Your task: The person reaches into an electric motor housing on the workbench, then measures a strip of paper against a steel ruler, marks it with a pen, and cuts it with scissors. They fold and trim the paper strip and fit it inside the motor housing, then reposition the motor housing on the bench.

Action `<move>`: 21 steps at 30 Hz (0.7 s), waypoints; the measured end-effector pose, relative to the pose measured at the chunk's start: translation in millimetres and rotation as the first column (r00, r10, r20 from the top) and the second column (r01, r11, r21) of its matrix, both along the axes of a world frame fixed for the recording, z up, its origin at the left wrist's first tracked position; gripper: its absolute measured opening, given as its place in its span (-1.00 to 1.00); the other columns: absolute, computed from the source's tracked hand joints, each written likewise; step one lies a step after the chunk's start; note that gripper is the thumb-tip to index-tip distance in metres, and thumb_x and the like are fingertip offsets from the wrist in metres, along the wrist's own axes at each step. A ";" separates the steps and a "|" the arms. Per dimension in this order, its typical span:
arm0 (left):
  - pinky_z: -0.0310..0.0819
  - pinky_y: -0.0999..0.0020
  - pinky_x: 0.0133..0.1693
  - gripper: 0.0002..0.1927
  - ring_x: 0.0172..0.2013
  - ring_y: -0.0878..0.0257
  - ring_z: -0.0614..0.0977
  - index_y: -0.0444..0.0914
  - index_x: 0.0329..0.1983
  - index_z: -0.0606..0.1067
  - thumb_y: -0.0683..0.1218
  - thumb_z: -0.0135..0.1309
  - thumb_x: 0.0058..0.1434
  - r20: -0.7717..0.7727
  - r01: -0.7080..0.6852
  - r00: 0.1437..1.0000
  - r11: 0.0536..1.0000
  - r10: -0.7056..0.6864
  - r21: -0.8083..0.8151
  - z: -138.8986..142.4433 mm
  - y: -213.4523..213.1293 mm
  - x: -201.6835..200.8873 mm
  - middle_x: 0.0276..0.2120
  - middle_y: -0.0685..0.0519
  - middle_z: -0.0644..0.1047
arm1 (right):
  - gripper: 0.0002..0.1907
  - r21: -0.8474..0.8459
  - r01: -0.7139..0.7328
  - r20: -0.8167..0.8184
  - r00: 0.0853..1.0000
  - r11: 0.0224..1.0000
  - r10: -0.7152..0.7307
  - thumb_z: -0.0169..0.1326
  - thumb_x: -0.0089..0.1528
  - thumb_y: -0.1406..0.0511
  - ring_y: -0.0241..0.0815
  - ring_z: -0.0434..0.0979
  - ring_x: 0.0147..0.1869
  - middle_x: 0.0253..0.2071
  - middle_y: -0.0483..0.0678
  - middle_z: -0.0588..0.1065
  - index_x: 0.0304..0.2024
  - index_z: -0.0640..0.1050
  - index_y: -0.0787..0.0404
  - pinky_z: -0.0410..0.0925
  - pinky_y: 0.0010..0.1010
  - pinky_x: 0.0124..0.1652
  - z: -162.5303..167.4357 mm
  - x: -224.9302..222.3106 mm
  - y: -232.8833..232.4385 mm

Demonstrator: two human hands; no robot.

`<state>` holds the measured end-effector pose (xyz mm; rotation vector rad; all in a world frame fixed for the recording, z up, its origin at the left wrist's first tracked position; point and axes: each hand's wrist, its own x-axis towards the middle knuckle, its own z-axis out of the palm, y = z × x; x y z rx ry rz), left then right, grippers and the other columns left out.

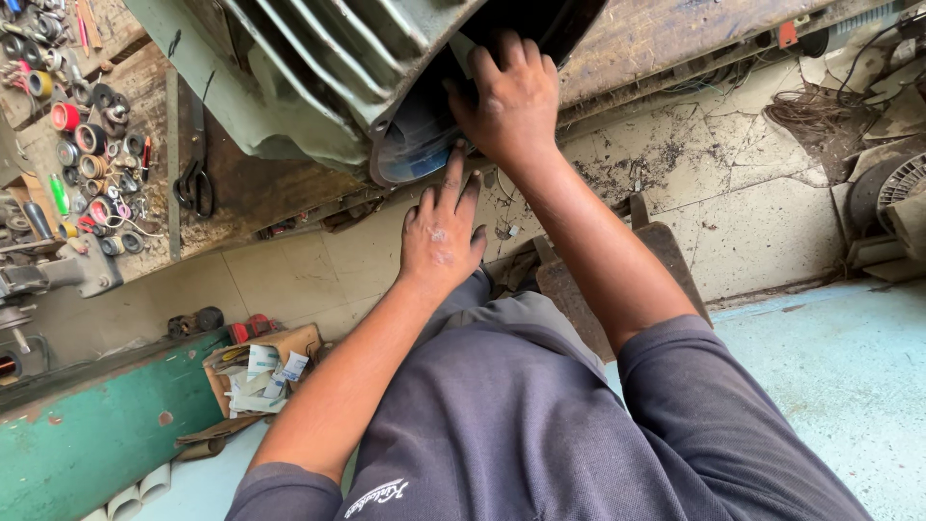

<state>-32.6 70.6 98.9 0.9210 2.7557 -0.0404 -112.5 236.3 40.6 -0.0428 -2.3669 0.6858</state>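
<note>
- Motor [318,77] lies on the counter [260,188], top centre of frame, open end facing you.
- Your right hand [511,101] reaches into the opening, fingers spread flat, gripping nothing visible.
- Your left hand [442,236] is below the rim, fingers loose, index tip touching the edge.
- Judgement: early; end still open, no cover in sight.

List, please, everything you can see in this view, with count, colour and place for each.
Motor housing: one, grey-green, ribbed, on the bench at top.
Workbench: one, worn brown wood, upper left.
Tape rolls and spools: many, mixed colours, far left of the bench.
Scissors: one pair, black, on the bench.
Cardboard box of papers: one, brown, on the floor at left.
Fan: one, pale, right edge.
Left hand: below the housing's open end, fingertips touching its rim.
Right hand: pressed into that opening.
</note>
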 end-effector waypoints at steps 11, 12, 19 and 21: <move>0.54 0.06 -0.09 -0.17 -0.02 -0.05 0.52 -0.26 0.31 0.38 0.07 0.36 -0.03 0.014 0.005 1.000 0.999 -0.005 -0.035 -3.8 -1.6 -2.3 0.52 -0.07 -0.08 | -0.84 -0.097 -0.111 -0.067 0.992 0.989 0.105 0.20 0.20 0.44 0.01 0.51 -0.19 -0.24 0.02 0.43 -0.19 0.50 0.23 0.37 -0.17 -0.26 -32.9 4.6 -0.4; 0.54 0.06 -0.08 -0.17 -0.03 -0.05 0.52 -0.25 0.31 0.39 0.08 0.36 -0.04 0.009 0.008 1.000 0.999 -0.007 -0.040 -3.6 -1.6 -2.3 0.52 -0.06 -0.08 | -0.84 -0.099 -0.112 -0.076 0.992 0.989 0.104 0.19 0.19 0.43 0.03 0.50 -0.19 -0.24 0.03 0.42 -0.20 0.49 0.23 0.37 -0.16 -0.26 -36.9 3.0 -1.1; 0.55 0.08 -0.07 -0.19 -0.04 -0.06 0.53 -0.25 0.30 0.40 0.08 0.36 -0.02 0.009 0.004 1.000 0.998 -0.003 -0.055 -2.5 0.0 -0.3 0.53 -0.08 -0.10 | -0.69 -0.099 -0.128 -0.105 0.988 0.987 0.117 0.12 0.11 0.45 0.07 0.56 -0.15 -0.17 0.05 0.52 -0.07 0.57 0.23 0.44 -0.17 -0.20 -48.9 -36.6 -10.2; 0.55 0.08 -0.08 -0.19 -0.04 -0.05 0.54 -0.25 0.30 0.40 0.07 0.36 -0.02 0.004 0.005 1.000 0.999 -0.004 -0.052 -2.5 1.4 -0.2 0.52 -0.08 -0.10 | -0.70 -0.116 -0.123 -0.035 0.992 0.986 0.120 0.12 0.16 0.45 0.09 0.58 -0.13 -0.16 0.08 0.55 -0.04 0.58 0.24 0.44 -0.16 -0.21 -47.3 -44.7 -10.9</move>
